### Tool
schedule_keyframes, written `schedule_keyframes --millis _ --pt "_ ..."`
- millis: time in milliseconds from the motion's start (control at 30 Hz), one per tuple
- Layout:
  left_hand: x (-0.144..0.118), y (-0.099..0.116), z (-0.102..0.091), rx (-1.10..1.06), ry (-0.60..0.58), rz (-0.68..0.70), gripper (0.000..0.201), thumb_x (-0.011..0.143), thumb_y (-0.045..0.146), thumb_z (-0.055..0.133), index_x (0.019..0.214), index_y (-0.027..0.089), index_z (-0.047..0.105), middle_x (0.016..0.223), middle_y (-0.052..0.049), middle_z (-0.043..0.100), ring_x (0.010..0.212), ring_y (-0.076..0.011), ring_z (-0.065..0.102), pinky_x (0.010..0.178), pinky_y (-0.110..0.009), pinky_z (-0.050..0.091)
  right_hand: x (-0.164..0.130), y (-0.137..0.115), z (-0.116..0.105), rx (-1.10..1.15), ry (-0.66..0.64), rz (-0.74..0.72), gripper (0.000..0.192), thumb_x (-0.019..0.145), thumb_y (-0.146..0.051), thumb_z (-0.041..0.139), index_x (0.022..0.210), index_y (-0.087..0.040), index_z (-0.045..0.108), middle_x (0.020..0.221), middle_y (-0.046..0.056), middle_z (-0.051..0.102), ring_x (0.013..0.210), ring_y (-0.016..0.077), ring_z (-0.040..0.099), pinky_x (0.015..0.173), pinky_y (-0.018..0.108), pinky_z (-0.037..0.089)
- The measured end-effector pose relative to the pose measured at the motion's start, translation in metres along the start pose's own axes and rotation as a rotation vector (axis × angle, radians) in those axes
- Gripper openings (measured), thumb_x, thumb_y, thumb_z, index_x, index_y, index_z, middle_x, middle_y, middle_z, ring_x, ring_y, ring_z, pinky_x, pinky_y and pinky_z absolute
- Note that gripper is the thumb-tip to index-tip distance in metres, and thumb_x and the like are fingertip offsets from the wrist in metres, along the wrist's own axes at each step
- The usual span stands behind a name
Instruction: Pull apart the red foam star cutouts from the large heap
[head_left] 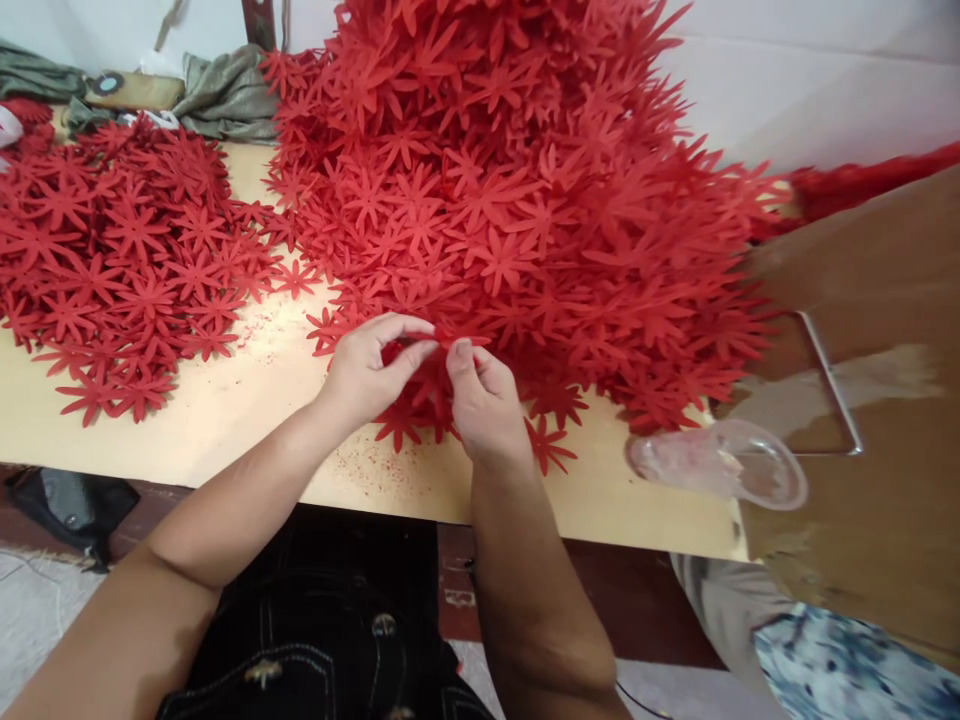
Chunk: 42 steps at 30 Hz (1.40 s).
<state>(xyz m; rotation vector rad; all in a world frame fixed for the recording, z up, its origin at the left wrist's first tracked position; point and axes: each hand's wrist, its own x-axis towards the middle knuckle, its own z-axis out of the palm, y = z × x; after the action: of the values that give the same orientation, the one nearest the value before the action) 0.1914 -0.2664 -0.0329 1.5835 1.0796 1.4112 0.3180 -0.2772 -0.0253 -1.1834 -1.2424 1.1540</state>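
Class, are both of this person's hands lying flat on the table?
No: the left hand and right hand are close together, pinching a red piece.

One head view on my feed. I look from above and behind the left hand [369,368] and right hand [486,405], forward and steeply down; close in, forearms [244,490] nearer than hands, table [217,405] beneath.

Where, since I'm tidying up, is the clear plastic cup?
In the head view, the cup is near the table's right end, beside the red pile, right of the hands.
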Motion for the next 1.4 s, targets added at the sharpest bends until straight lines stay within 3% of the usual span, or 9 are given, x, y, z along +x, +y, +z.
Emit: schedule_keyframes --millis 167,333,467,700,833,933,1133,1267,1400 --pt "0.005 -0.007 -0.007 -0.109 0.173 -0.129 0.016 0.086 0.035 0.056 0.091 0.02 0.061 0.085 -0.001 0.065 0.079 -0.0111 0.061 0.078 -0.026 0.052 -0.003 -0.001 -0.002 0.056 -0.15 0.085 0.042 0.064 -0.054 0.074 0.074 -0.02 0.053 0.054 -0.007 0.045 0.046 0.0042 0.037 0.044 0.02 0.032" --pt "0.003 -0.012 -0.014 0.287 0.251 0.11 0.034 0.086 0.031 0.055 0.119 0.024 0.053 0.123 -0.007 0.054 0.117 -0.0189 0.051 0.102 -0.037 0.043 -0.001 0.002 -0.006 0.049 -0.022 0.075 0.037 0.065 -0.051 0.074 0.076 -0.019 0.058 0.058 -0.005 0.052 0.047 0.0048 0.042 0.046 0.021 0.035" --pt "-0.001 -0.005 -0.016 0.455 0.272 0.257 0.04 0.088 0.032 0.049 0.128 0.026 0.047 0.132 -0.008 0.046 0.127 -0.0219 0.043 0.11 -0.042 0.035 -0.001 0.001 -0.005 -0.062 0.03 0.024 0.045 0.068 -0.06 0.068 0.062 -0.019 0.051 0.049 -0.007 0.039 0.044 0.0042 0.031 0.041 0.021 0.025" --pt "-0.004 0.017 -0.01 0.515 0.093 0.21 0.025 0.09 0.035 0.046 0.097 0.024 0.067 0.106 -0.004 0.066 0.103 -0.0179 0.06 0.098 -0.04 0.04 0.002 0.004 -0.006 -0.134 0.13 0.01 0.058 0.07 -0.069 0.06 0.052 -0.02 0.036 0.045 -0.007 0.034 0.043 0.0041 0.03 0.042 0.022 0.024" --pt "-0.003 0.015 -0.007 0.475 -0.065 0.2 0.029 0.085 0.046 0.056 0.1 0.023 0.067 0.098 -0.003 0.071 0.094 -0.0168 0.063 0.092 -0.039 0.041 0.004 0.007 -0.006 -0.136 0.123 -0.008 0.059 0.068 -0.071 0.06 0.053 -0.02 0.036 0.047 -0.008 0.033 0.045 0.0038 0.029 0.043 0.022 0.026" --pt "-0.002 0.01 -0.004 0.407 -0.089 0.175 0.02 0.086 0.037 0.056 0.096 0.023 0.067 0.092 -0.001 0.072 0.089 -0.0156 0.064 0.088 -0.038 0.043 0.002 0.007 -0.003 -0.11 0.075 -0.002 0.056 0.068 -0.072 0.059 0.057 -0.019 0.041 0.05 -0.007 0.037 0.047 0.004 0.033 0.044 0.021 0.03" --pt "0.0 0.002 -0.002 0.006 0.077 -0.02 0.008 0.085 0.026 0.055 0.081 0.02 0.058 0.082 -0.001 0.065 0.08 -0.012 0.061 0.078 -0.028 0.049 -0.005 0.002 0.001 0.071 -0.144 0.065 0.042 0.067 -0.055 0.072 0.08 -0.022 0.05 0.067 -0.004 0.057 0.055 0.0076 0.051 0.051 0.023 0.046" --pt "0.007 -0.007 -0.009 -0.22 0.246 -0.214 0.016 0.091 0.036 0.046 0.083 0.022 0.049 0.082 0.0 0.064 0.079 -0.0111 0.062 0.077 -0.027 0.052 -0.007 0.003 -0.004 0.056 -0.11 0.129 0.037 0.065 -0.046 0.076 0.076 -0.023 0.048 0.061 -0.006 0.056 0.048 0.0084 0.052 0.047 0.024 0.046" --pt "0.012 -0.014 -0.016 -0.082 0.325 -0.116 0.016 0.087 0.037 0.056 0.092 0.022 0.053 0.098 -0.003 0.065 0.096 -0.0138 0.062 0.093 -0.032 0.05 -0.005 0.005 -0.007 0.058 -0.016 0.102 0.035 0.065 -0.043 0.076 0.079 -0.022 0.052 0.058 -0.006 0.057 0.048 0.0079 0.052 0.047 0.023 0.044"
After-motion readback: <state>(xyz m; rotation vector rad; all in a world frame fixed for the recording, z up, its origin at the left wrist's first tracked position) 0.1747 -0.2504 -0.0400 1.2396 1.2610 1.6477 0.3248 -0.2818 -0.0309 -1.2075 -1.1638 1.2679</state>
